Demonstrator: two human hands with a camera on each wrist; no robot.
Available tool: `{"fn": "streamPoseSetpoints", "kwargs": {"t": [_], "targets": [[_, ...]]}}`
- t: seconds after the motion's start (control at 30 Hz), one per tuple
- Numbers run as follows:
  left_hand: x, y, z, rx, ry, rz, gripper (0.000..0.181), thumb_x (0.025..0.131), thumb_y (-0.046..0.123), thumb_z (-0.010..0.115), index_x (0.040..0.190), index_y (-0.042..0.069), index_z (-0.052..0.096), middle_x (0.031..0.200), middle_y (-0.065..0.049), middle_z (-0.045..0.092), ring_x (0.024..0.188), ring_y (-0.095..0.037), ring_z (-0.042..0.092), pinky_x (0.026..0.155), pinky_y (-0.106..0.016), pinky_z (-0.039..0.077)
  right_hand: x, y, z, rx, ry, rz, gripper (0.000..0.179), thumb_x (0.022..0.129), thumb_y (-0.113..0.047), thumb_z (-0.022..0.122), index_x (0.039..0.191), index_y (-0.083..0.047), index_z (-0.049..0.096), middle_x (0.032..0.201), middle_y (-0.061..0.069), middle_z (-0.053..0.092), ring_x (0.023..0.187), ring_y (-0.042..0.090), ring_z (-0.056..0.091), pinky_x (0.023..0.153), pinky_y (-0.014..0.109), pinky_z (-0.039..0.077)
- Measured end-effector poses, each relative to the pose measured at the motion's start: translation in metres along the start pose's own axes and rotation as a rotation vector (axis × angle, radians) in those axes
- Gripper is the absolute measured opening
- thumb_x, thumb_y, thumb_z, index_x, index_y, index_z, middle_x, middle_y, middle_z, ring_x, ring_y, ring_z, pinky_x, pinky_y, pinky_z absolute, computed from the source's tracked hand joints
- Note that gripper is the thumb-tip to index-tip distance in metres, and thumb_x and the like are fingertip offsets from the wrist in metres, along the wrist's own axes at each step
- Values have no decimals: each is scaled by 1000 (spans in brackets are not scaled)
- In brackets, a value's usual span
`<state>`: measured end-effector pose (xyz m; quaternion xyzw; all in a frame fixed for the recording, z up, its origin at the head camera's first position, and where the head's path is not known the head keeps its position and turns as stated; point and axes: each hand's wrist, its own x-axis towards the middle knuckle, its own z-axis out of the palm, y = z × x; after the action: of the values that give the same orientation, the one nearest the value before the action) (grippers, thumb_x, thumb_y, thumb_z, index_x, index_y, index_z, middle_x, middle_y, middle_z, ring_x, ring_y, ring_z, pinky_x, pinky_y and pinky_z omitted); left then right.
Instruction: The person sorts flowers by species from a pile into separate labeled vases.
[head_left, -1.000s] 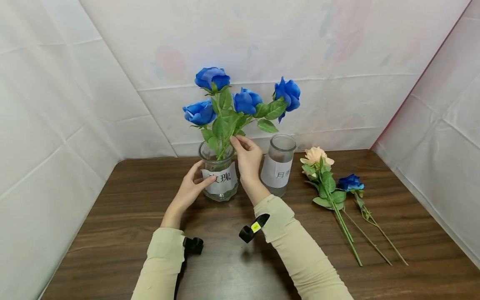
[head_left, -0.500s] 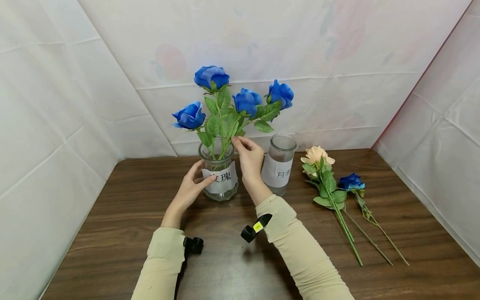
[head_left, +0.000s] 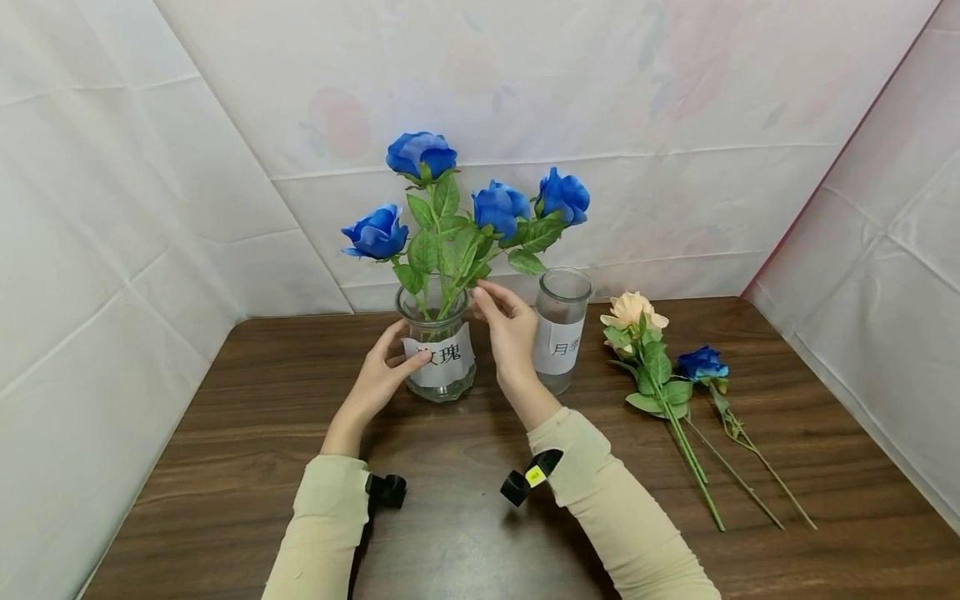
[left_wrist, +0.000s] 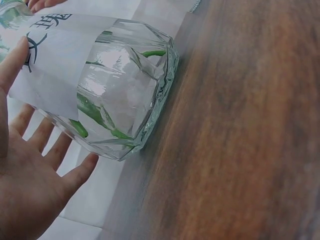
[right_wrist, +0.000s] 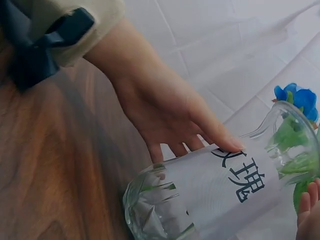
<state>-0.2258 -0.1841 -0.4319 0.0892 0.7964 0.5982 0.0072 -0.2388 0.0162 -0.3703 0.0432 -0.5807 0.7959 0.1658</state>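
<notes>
The left hand (head_left: pixel 384 371) holds a clear glass vase (head_left: pixel 442 390), its thumb on the white paper label (head_left: pixel 453 354) and its other fingers round the far side. In the left wrist view, green stem ends (left_wrist: pixel 95 112) show through the glass near the base. Several blue roses (head_left: pixel 422 154) with green leaves stand in this vase and fan outward. Beside its rim is the right hand (head_left: pixel 513 337), fingers loosely bent and thumb and fingertips slightly apart, close to the lower leaves. At the right wrist view's edge, only part of the right hand (right_wrist: pixel 309 212) shows.
A second labelled glass vase (head_left: pixel 562 333) stands just right of the right hand. Farther right lie peach flowers (head_left: pixel 633 312) with long stems and a single blue rose (head_left: pixel 702 364) on the wooden table (head_left: pixel 262 467). White cloth (head_left: pixel 247 83) hangs behind.
The left rose swung left and settled. The right hand drew back from the stems, moving right and slightly down. The two right-hand roses shifted a little, while the left hand stayed on the vase.
</notes>
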Motion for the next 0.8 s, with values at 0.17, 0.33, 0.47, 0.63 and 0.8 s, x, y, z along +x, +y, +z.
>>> {"fn": "streamPoseSetpoints", "kwargs": {"t": [0.17,0.33,0.47,0.63,0.8], "targets": [[0,0,0,-5,0,-1,71,97,29,66,156,13,28,155,-18,30,140,-37,33,112,-54,32,-12,-8,-16,-41,-83,5,26,94,-10,69,115,6,69,97,5,72,85,16,67,82,33,57],[0,0,0,-6,-4,2,72,98,29,65,156,13,27,156,-18,29,141,-36,31,112,-54,31,-23,-21,-36,-36,-141,4,26,95,-6,67,115,10,65,96,7,73,84,16,66,79,30,56],[-1,0,0,-10,-7,1,72,98,28,64,157,13,26,156,-18,28,141,-36,31,113,-54,31,-31,-34,-52,-62,-172,-5,24,95,-5,66,115,9,66,95,4,73,84,16,67,79,30,56],[0,-1,0,-8,-6,5,71,98,28,65,156,13,27,156,-17,29,141,-35,31,113,-54,31,-40,-53,-72,-122,-197,-24,24,95,-4,66,115,10,65,94,1,73,84,18,67,79,31,56],[1,0,1,-2,-5,1,72,97,28,65,156,13,28,156,-17,29,140,-35,32,112,-54,31,-47,-68,-98,-216,-215,-20,26,94,-1,66,116,11,64,94,-1,74,83,16,69,79,31,57]]}}
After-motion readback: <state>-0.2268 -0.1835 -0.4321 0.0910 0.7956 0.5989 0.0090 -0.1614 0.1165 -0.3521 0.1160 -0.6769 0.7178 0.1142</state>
